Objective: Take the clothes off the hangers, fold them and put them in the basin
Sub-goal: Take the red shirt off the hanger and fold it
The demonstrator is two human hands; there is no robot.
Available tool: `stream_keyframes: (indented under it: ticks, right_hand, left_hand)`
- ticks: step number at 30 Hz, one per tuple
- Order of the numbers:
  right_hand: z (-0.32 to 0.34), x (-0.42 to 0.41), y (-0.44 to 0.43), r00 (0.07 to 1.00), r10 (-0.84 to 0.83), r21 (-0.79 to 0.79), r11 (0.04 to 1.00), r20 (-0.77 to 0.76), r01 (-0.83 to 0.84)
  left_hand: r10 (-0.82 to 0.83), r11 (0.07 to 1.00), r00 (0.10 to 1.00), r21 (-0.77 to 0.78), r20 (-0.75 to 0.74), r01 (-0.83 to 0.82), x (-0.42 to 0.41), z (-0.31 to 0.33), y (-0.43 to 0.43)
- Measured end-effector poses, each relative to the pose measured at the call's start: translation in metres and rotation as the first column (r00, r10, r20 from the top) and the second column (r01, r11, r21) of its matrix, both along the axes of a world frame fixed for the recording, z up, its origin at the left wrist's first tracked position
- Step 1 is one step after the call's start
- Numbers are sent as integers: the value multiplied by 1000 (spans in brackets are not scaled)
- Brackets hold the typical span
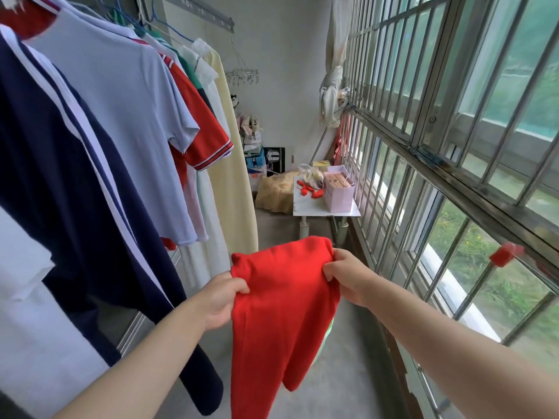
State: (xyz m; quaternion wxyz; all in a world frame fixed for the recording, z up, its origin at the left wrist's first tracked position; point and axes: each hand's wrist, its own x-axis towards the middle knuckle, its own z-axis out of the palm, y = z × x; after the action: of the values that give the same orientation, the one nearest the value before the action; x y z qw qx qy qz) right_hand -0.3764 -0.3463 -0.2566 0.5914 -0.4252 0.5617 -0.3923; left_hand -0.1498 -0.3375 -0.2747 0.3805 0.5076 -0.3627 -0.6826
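Here is what could go wrong. The red shirt (281,313) hangs down long and loose from its top edge. A fold made in the air could come out crooked, because nothing flat is under it. If one grip lets go too soon, that side would drop and the shirt could land on the floor (348,376). The loose end could also swing and brush the dark blue shirt (60,182) hanging at the left.

Both hands are grasping the red shirt. The left hand (223,297) pinches the top left corner in curled fingers. The right hand (344,276) bunches up the top right corner. The shirt is held up in the near middle, between the two grips, and most of it hangs below them. A green edge (329,331) peeks out behind the shirt, low down. It may be the basin, but I cannot tell for sure. A light blue shirt (121,116) hangs at the left too.
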Motion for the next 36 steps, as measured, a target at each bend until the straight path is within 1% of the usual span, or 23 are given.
stream_keyframes:
  ticks: [2, 4, 6, 8, 10, 12, 13, 16, 18, 19, 20, 22, 23, 24, 26, 28, 30, 36]
  right_hand:
    - [0, 0, 1, 996, -1, 46, 999, 89, -3]
    - [0, 1, 3, 983, 11, 102, 994, 186, -31]
    - [3, 2, 4, 966, 37, 122, 990, 255, -70]
    - [8, 3, 6, 958, 62, 102, 990, 279, -94]
    - [12, 4, 5, 955, 66, 65, 994, 289, -88]
    - [12, 2, 4, 955, 60, 22, 997, 290, -69]
    - [12, 2, 3, 959, 90, -12, 996, 270, -90]
    - [10, 3, 6, 970, 217, -100, 973, 112, -206]
    - [7, 2, 6, 971, 235, -136, 961, -49, -240]
    - [5, 2, 5, 960, 230, -167, 952, -159, -256]
    - [4, 1, 5, 932, 219, -201, 938, -289, -282]
    - [-1, 0, 4, 814, 180, -233, 904, -553, -358]
    - [-3, 1, 4, 745, 141, -243, 892, -653, -381]
    - [-6, 1, 4, 697, 94, -259, 887, -711, -383]
    - [-11, 3, 4, 673, 3, -308, 888, -740, -343]
    - [-12, 4, 2, 688, -75, -352, 896, -722, -272]
    - [-11, 6, -1, 691, -111, -366, 901, -715, -235]
    - [-12, 9, -2, 629, -153, -399, 876, -762, -270]
  left_hand:
    - [16, 1000, 999, -9, -43, -16, 2, 2, 1]
    - [38, 999, 988, 7, -150, -37, 3, 2, 2]
    - [74, 996, 959, 64, -274, -59, 3, 1, 4]
    - [74, 996, 932, 67, -356, -54, 1, 1, 5]
    - [42, 999, 930, -13, -365, -50, -2, 1, 4]
    - [44, 991, 951, -105, -307, -80, -6, 1, 4]
    - [60, 986, 960, -136, -272, -100, -7, 1, 3]
    - [74, 971, 981, -212, -178, -112, -7, 1, 1]
    - [59, 969, 991, -231, -124, -87, -6, 1, 0]
    - [52, 970, 993, -230, -103, -74, -5, 2, 1]
    - [51, 972, 994, -225, -92, -71, -4, 2, 1]
    - [62, 973, 995, -218, -77, -77, -4, 1, 1]
    - [66, 973, 995, -218, -68, -80, -4, 2, 2]
    - [64, 972, 996, -221, -60, -76, -4, 2, 2]
    - [64, 971, 997, -227, -43, -72, -5, 3, 2]
    - [76, 971, 997, -227, -28, -81, -6, 3, 1]
    - [99, 968, 995, -229, -11, -99, -6, 3, 0]
    - [170, 966, 985, -204, 24, -162, -5, 2, -3]
